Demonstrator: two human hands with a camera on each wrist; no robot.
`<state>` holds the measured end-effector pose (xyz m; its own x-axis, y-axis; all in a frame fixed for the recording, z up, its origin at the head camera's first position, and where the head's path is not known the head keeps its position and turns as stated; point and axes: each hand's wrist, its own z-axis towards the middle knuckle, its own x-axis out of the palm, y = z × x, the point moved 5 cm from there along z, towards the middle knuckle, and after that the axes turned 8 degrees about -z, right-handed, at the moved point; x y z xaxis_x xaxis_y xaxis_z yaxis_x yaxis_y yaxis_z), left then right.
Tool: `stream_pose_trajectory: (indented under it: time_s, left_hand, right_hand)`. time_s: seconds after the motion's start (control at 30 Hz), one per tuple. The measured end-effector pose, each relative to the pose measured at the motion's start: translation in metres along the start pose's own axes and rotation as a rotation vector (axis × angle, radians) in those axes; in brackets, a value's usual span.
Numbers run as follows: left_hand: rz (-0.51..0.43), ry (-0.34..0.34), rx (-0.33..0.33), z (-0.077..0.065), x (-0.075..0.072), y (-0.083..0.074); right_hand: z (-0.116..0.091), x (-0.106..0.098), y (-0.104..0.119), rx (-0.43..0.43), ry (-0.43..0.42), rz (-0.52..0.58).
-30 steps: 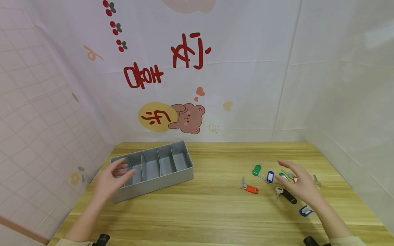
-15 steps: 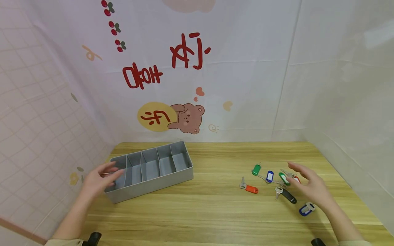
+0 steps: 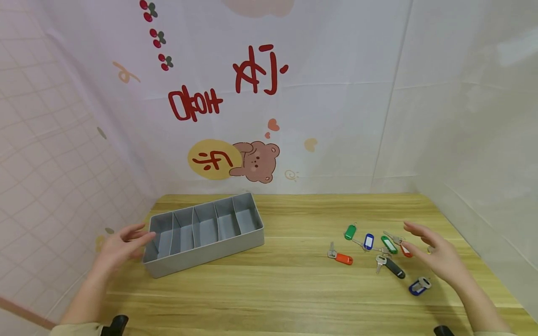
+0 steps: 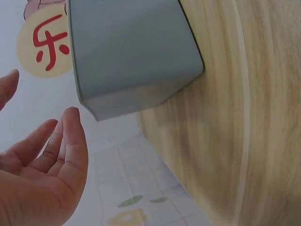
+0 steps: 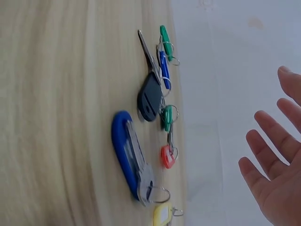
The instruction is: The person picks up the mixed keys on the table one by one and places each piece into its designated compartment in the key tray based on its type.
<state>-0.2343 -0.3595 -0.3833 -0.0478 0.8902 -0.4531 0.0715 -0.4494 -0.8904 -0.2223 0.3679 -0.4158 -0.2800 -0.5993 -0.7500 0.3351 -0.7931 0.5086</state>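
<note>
My left hand [image 3: 119,249] hovers at the left end of a grey five-slot organizer box [image 3: 206,256], fingers loosely bent and holding nothing. In the left wrist view its fingertips [image 4: 71,115] are just off the box's corner. My right hand [image 3: 437,254] is held over the right side of the table, fingers spread and nothing in them. Below and left of it lie keys with coloured tags: an orange tag [image 3: 343,259], a black tag [image 3: 395,269], a blue tag with a key [image 5: 123,150], and green and red ones. A yellow tag [image 5: 162,214] is mostly hidden by the right hand in the head view.
The wooden table [image 3: 277,289] meets a white printed cloth [image 3: 336,116] at the back and both sides. The box stands at an angle at the back left, its compartments bare. A second blue tag [image 3: 368,241] lies between two green tags.
Both hands have moved outward: the left from over the box to beyond its left end, the right farther right, uncovering more of the keys. Box and keys have stayed in place.
</note>
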Motion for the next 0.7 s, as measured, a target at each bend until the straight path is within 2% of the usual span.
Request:
stream_pose_trajectory:
  time_s: [0.17, 0.4, 0.7]
  left_hand:
    - [-0.066, -0.003, -0.019, 0.001, -0.007, 0.009]
    - [-0.115, 0.038, -0.05, 0.001, -0.012, 0.018]
    - [-0.144, 0.108, -0.098, 0.006, -0.012, 0.027]
  right_hand:
    - [-0.002, -0.008, -0.006, -0.015, 0.001, 0.005]
    - [-0.005, -0.017, -0.017, -0.042, -0.018, 0.034]
    - [-0.005, -0.034, -0.022, -0.042, -0.017, -0.005]
